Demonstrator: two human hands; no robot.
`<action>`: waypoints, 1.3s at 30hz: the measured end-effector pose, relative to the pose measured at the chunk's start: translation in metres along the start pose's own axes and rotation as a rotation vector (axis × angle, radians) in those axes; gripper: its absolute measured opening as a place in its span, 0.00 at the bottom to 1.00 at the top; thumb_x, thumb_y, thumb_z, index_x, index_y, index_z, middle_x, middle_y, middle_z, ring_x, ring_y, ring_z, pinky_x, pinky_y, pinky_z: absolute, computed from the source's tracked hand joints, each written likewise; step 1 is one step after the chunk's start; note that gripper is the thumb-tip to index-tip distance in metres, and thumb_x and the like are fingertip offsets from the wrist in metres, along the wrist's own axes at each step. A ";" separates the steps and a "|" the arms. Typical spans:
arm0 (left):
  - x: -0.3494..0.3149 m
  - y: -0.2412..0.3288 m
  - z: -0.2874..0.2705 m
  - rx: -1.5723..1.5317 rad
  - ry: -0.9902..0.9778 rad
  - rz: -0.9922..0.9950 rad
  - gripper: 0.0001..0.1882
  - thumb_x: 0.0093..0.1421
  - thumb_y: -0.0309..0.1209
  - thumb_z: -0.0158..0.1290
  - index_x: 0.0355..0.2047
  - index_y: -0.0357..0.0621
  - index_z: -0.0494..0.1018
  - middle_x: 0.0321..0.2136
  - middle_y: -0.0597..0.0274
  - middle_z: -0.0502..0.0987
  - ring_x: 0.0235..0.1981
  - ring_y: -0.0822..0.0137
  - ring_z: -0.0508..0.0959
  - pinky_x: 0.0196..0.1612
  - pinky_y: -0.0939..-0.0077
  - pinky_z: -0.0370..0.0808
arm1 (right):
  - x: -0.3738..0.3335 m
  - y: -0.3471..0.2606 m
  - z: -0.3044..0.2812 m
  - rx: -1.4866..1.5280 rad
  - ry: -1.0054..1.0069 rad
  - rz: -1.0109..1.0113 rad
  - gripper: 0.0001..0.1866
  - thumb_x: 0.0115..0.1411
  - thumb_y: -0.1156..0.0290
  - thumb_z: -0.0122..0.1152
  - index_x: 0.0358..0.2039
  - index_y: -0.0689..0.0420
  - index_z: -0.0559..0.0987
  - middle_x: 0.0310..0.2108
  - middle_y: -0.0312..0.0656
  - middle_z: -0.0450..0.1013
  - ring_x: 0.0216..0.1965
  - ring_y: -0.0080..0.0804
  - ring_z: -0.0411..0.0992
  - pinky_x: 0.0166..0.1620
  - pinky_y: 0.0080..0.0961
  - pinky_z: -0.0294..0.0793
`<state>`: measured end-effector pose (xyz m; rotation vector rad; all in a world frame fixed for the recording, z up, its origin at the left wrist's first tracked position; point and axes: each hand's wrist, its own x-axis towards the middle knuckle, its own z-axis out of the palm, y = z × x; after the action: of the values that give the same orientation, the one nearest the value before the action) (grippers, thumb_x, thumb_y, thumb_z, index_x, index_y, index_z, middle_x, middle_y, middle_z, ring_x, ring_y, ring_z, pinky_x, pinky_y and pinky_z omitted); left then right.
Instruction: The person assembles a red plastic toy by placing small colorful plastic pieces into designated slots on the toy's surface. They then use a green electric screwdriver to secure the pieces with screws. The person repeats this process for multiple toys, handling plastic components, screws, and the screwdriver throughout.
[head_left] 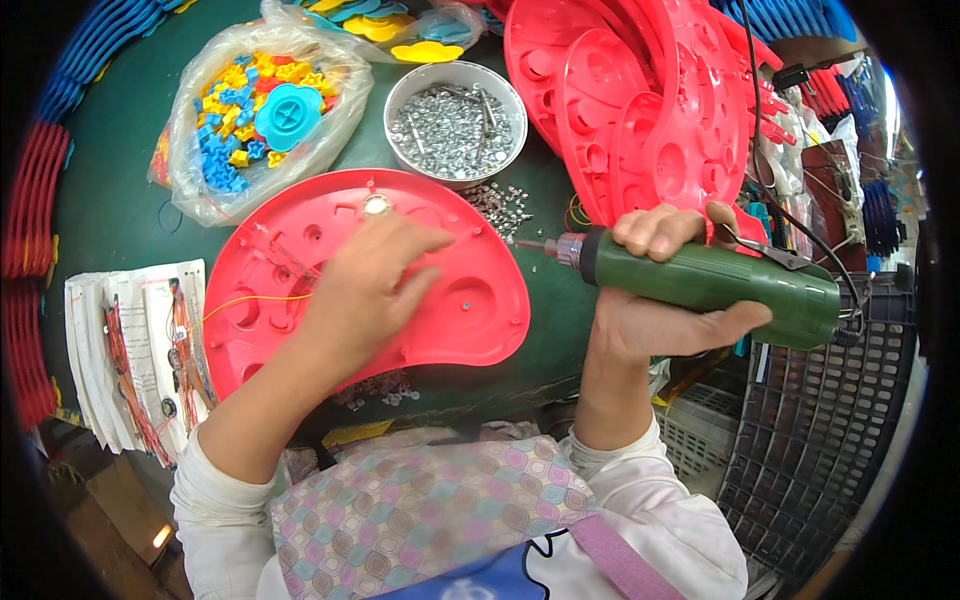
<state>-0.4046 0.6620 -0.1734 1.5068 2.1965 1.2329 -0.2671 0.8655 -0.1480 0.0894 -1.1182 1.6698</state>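
Observation:
My left hand [375,275] hovers over a red plastic shell [465,345], its thumb and forefinger apart and nothing visible between them. The shell is kidney-shaped, with its posts and recesses facing up. A shiny round disc [376,205] sits in it just beyond my knuckles, and a thin yellow wire [245,300] runs over its left part. Part of the shell is hidden under my hand and forearm. In my right hand [660,280] is a green electric screwdriver [725,290], held nearly level, its bit pointing left toward the shell's right edge without touching it.
A white bowl of small metal screws [455,125] stands behind the shell, with loose screws [500,210] spilled beside it. A plastic bag [190,135] holds small coloured pieces. More red shells [650,110] are stacked at the back right. Wired parts [180,350] lie on papers at the left.

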 end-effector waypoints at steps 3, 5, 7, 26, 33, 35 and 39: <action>-0.001 0.014 0.012 -0.430 -0.090 -0.245 0.19 0.59 0.27 0.65 0.51 0.41 0.78 0.37 0.54 0.81 0.35 0.64 0.82 0.38 0.69 0.78 | -0.009 -0.005 0.012 0.147 -0.003 0.109 0.52 0.57 0.18 0.42 0.58 0.57 0.70 0.25 0.39 0.71 0.26 0.34 0.71 0.33 0.34 0.73; -0.003 0.010 0.015 -0.459 -0.163 -0.234 0.15 0.58 0.25 0.65 0.46 0.41 0.81 0.38 0.59 0.82 0.35 0.70 0.81 0.37 0.73 0.77 | -0.019 -0.008 0.018 0.202 0.035 0.178 0.54 0.55 0.16 0.41 0.60 0.55 0.69 0.25 0.39 0.72 0.26 0.34 0.74 0.33 0.35 0.77; -0.005 0.011 0.012 -0.412 -0.175 -0.202 0.10 0.58 0.24 0.65 0.41 0.41 0.83 0.33 0.60 0.81 0.33 0.70 0.80 0.35 0.74 0.76 | -0.025 -0.005 0.020 0.209 0.017 0.195 0.54 0.55 0.16 0.42 0.60 0.55 0.69 0.25 0.39 0.72 0.26 0.34 0.74 0.33 0.35 0.78; -0.022 0.005 0.023 -0.150 -0.074 -0.018 0.08 0.57 0.24 0.62 0.38 0.41 0.81 0.29 0.55 0.74 0.33 0.55 0.78 0.36 0.62 0.76 | -0.041 0.008 0.014 0.139 -0.132 0.208 0.52 0.59 0.19 0.42 0.60 0.58 0.69 0.27 0.40 0.72 0.28 0.34 0.72 0.34 0.32 0.77; -0.025 -0.001 0.025 -0.032 -0.033 0.027 0.11 0.56 0.24 0.65 0.41 0.44 0.84 0.28 0.59 0.75 0.32 0.61 0.79 0.35 0.67 0.77 | -0.040 0.009 0.015 0.093 -0.140 0.176 0.52 0.59 0.19 0.42 0.60 0.58 0.69 0.27 0.40 0.72 0.28 0.34 0.72 0.34 0.33 0.77; -0.024 0.000 0.027 -0.070 -0.015 0.019 0.12 0.55 0.24 0.66 0.41 0.44 0.84 0.28 0.59 0.75 0.31 0.61 0.78 0.35 0.67 0.77 | -0.039 0.009 0.016 0.086 -0.133 0.177 0.52 0.58 0.19 0.42 0.60 0.58 0.69 0.26 0.40 0.71 0.27 0.34 0.72 0.33 0.33 0.76; -0.024 -0.005 0.032 -0.121 0.014 0.052 0.10 0.54 0.26 0.67 0.37 0.43 0.83 0.26 0.60 0.74 0.28 0.61 0.77 0.33 0.67 0.76 | -0.040 0.009 0.019 0.124 -0.149 0.209 0.52 0.58 0.19 0.42 0.60 0.58 0.69 0.27 0.39 0.71 0.28 0.34 0.72 0.33 0.33 0.76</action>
<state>-0.3783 0.6575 -0.2040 1.5213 2.0626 1.3700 -0.2656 0.8235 -0.1655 0.1844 -1.1658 1.9456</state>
